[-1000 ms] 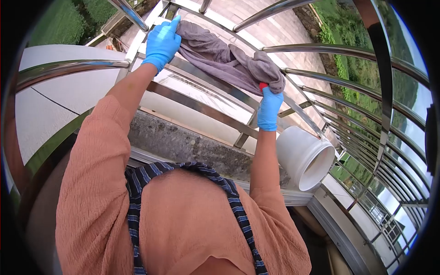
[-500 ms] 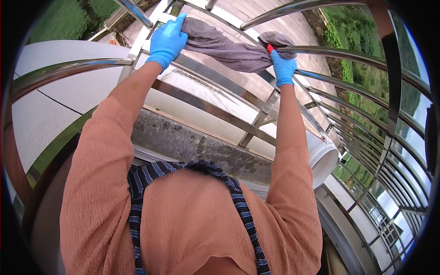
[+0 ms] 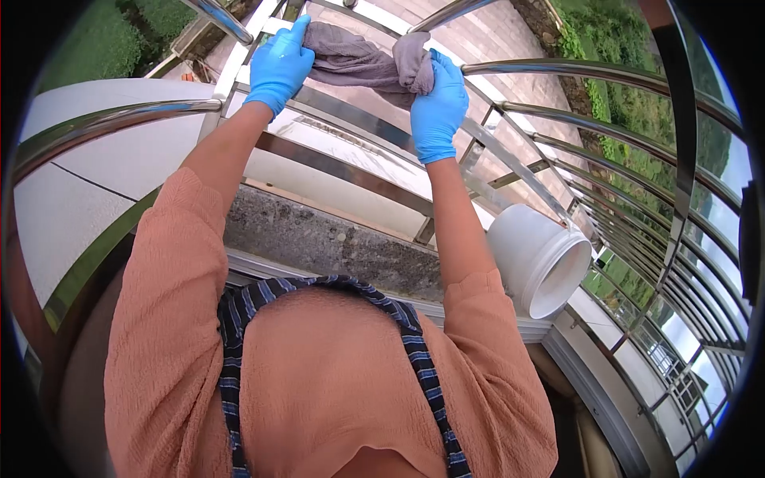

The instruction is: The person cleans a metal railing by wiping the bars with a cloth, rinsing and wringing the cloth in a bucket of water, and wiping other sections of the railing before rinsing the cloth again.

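Observation:
A grey-purple cloth (image 3: 355, 62) stretches between my two hands, bunched and slightly twisted, over the metal bars. My left hand (image 3: 279, 65), in a blue glove, is closed on the cloth's left end beside a flat steel rail, with one finger pointing up along it. In a matching blue glove, my right hand (image 3: 440, 107) grips the other end, where the fabric folds into a thick bunch above the fingers. The undersides of both hands are hidden.
Shiny steel bars (image 3: 574, 70) fan out ahead and to the right. A white bucket (image 3: 518, 255) sits tilted near my right forearm. Below the rails runs a stained concrete ledge (image 3: 335, 243). A white wall surface (image 3: 72, 199) is at left; paving and greenery lie far below.
My right hand has moved left toward my left hand, bunching the cloth and leaving the round bar. More of the bucket shows. My left hand stays nearly in place.

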